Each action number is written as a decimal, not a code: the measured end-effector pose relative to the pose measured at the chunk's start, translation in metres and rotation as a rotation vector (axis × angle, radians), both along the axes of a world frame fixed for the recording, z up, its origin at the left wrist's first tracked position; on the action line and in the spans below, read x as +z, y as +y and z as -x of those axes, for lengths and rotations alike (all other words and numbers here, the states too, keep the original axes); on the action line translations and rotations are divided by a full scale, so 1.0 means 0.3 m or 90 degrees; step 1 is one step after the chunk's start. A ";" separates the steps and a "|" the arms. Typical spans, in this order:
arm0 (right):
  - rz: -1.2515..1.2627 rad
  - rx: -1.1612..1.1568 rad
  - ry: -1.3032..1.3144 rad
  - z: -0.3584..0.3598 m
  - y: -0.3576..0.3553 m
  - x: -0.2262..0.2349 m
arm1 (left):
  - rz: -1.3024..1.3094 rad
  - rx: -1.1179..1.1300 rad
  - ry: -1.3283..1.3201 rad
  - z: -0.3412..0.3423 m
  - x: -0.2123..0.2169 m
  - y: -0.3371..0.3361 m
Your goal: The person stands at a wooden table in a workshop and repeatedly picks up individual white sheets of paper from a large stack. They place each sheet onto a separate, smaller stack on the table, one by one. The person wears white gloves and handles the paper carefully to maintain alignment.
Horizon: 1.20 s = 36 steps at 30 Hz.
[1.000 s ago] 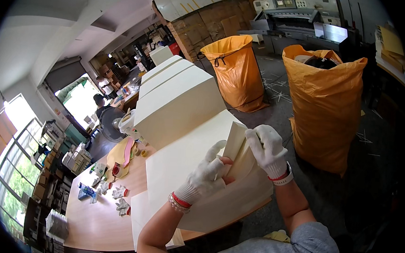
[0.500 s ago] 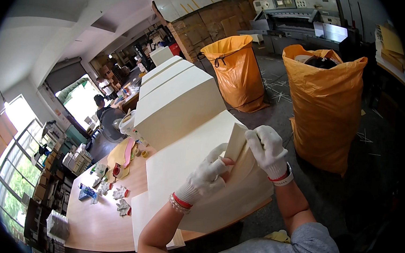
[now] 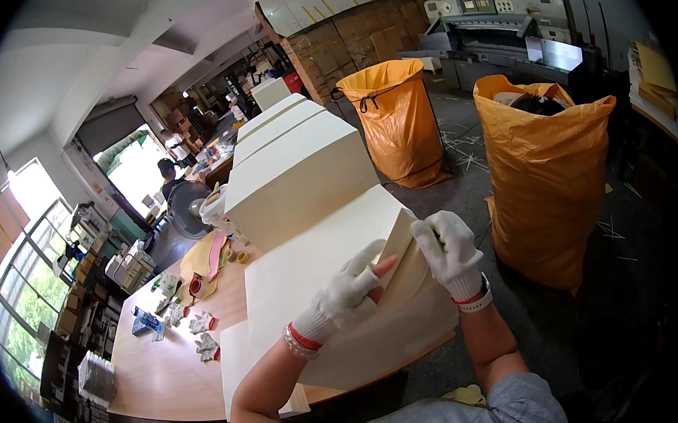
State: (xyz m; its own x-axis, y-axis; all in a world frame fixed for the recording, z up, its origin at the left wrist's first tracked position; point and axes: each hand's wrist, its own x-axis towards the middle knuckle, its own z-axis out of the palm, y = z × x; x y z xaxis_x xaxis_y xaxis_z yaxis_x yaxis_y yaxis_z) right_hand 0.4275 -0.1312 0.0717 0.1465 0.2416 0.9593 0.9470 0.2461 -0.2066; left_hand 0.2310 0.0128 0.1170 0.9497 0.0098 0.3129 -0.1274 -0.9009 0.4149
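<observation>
A broad stack of cream-white paper sheets [image 3: 303,280] lies on the table in front of me. At its right edge some sheets are lifted and bent up between my hands. My left hand [image 3: 347,291], in a white knit glove with bare fingertips showing, has its thumb and fingers closed on the raised edge of the sheets. My right hand [image 3: 451,255], gloved in white too, is curled closed at the far right corner of the same sheets. Its fingertips are partly hidden, and how many sheets each hand holds cannot be made out.
Tall white paper stacks [image 3: 302,170] stand beyond the sheets. Two orange sacks [image 3: 396,121] are on the floor to the right, before a grey machine [image 3: 501,34]. Loose gloves [image 3: 201,322], a tape roll [image 3: 197,284] and a fan [image 3: 190,209] are at left; people are farther back.
The raised paper edge has tipped to the right and shows a narrower face. My left fingers have shifted slightly along it; my right hand has barely moved.
</observation>
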 end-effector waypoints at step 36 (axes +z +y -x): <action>-0.048 -0.011 0.024 0.006 -0.011 -0.011 | 0.095 -0.043 -0.112 0.001 -0.002 -0.013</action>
